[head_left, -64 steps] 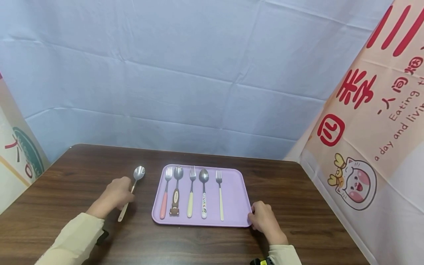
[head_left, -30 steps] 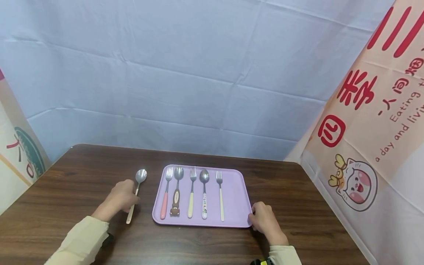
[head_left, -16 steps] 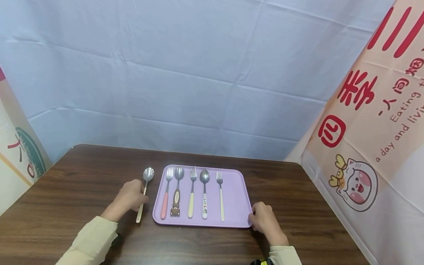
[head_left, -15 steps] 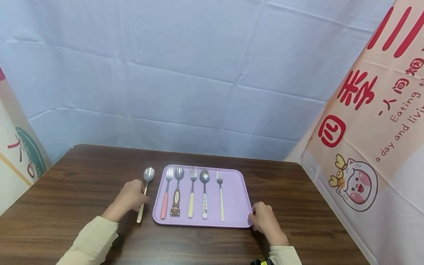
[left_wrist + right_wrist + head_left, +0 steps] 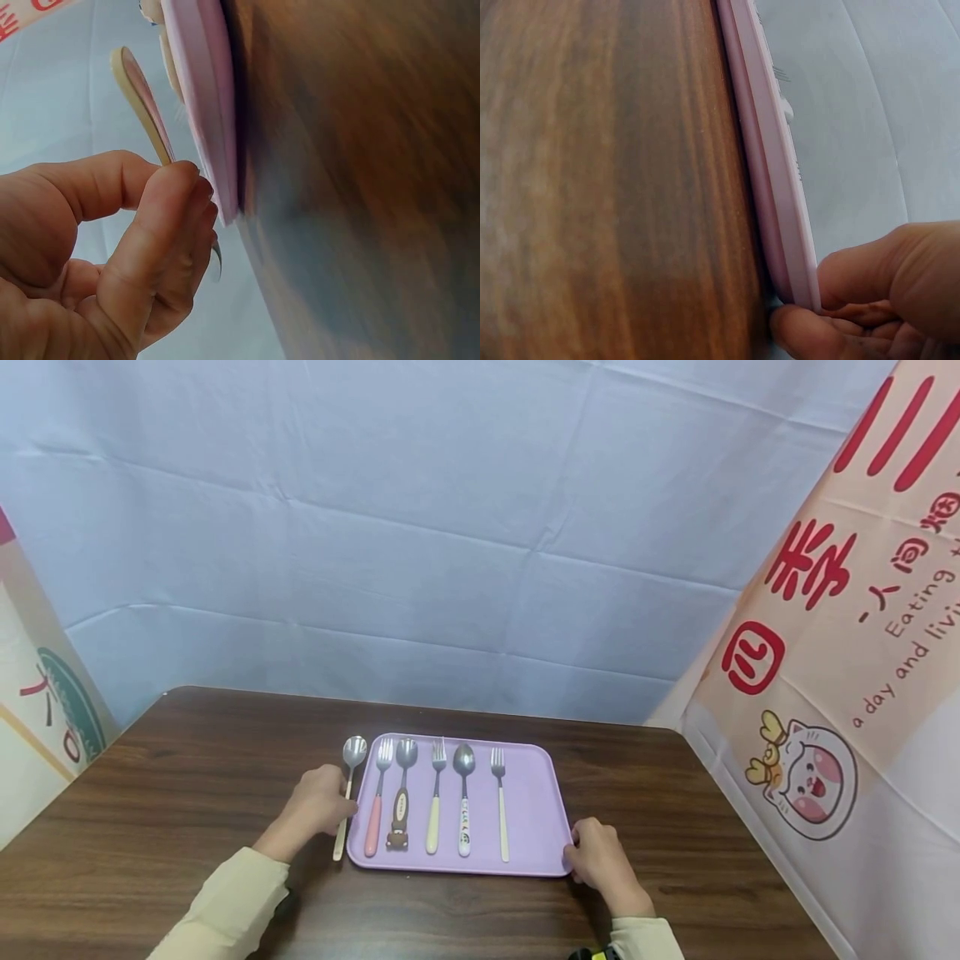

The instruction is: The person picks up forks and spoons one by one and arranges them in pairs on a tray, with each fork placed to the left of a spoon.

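Note:
My left hand [image 5: 318,799] pinches a spoon [image 5: 355,750] by its cream handle. In the head view the spoon stands just off the left edge of a lilac tray [image 5: 536,810], and the left wrist view shows its handle end [image 5: 139,94] tilted above my fingers. My right hand [image 5: 598,853] pinches the tray's near right corner, with thumb and fingers about the rim [image 5: 799,247]. In a row on the tray lie a pink-handled fork [image 5: 372,827], a brown bear-handled spoon [image 5: 399,814], a cream-handled fork [image 5: 432,822], a panda-handled spoon [image 5: 463,827] and a white-handled fork [image 5: 502,822].
The tray rests on a dark wooden table [image 5: 187,777]. A pale blue cloth [image 5: 420,568] hangs behind it. Printed cloths hang at both sides, the right one [image 5: 810,693] with red lettering and a cartoon cat.
My left hand has carried the spoon to the right, from open table to beside the tray's left edge. My right hand and the tray have stayed put.

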### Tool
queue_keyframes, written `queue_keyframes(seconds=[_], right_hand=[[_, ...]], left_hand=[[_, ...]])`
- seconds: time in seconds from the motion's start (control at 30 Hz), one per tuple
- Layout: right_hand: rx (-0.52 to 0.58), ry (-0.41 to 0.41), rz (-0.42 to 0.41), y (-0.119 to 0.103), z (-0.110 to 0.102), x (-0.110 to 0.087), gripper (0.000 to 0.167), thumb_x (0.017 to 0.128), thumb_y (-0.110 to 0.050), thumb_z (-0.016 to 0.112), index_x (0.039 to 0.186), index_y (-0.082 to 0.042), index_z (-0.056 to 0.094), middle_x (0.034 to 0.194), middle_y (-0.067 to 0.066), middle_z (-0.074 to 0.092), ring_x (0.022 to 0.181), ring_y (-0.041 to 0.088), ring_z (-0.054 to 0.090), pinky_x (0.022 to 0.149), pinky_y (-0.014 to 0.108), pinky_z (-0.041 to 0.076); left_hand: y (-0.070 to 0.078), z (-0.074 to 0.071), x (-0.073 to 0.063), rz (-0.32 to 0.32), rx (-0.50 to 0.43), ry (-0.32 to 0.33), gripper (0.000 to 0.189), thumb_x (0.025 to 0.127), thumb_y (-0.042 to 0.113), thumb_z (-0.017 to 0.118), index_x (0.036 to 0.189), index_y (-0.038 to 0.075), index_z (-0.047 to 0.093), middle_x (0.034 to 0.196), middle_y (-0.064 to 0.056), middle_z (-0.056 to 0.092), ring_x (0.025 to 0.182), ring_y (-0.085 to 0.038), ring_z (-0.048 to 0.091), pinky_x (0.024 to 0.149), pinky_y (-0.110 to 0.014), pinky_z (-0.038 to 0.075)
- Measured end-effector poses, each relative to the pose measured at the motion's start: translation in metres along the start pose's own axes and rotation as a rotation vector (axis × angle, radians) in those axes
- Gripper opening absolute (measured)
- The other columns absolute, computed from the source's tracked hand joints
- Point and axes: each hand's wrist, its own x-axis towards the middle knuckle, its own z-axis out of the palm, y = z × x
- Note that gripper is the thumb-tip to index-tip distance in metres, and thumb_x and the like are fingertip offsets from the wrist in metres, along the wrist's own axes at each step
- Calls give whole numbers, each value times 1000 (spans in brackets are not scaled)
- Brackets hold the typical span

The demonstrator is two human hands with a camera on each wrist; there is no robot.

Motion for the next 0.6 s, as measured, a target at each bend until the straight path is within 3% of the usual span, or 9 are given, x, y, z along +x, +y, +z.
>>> queue_keyframes(seconds=[0.2,0.43,0.6], right_hand=[[2,2,-10,-1,-2,-1,14,74,5,56,64,-2,49,51,4,51,37,9,51,39,27,44],[-4,-5,-20,-2,-2,-2,13,74,5,56,65,-2,50,50,4,51,37,10,52,39,27,43],[-6,-2,-9,-2,-1,-1,13,74,5,56,65,-2,50,49,4,51,36,9,51,39,26,43]], left_hand=[[12,5,5,11,-17,-2,21,67,-1,61,57,5,44,56,-9,48,43,-16,54,42,-27,47],[28,14,11,71,23,22,34,64,2,64,50,12,35,47,2,32,40,-11,39,38,-22,30],[35,20,13,107,14,28,34,63,1,64,51,12,35,48,3,32,40,-11,35,38,-23,28]])
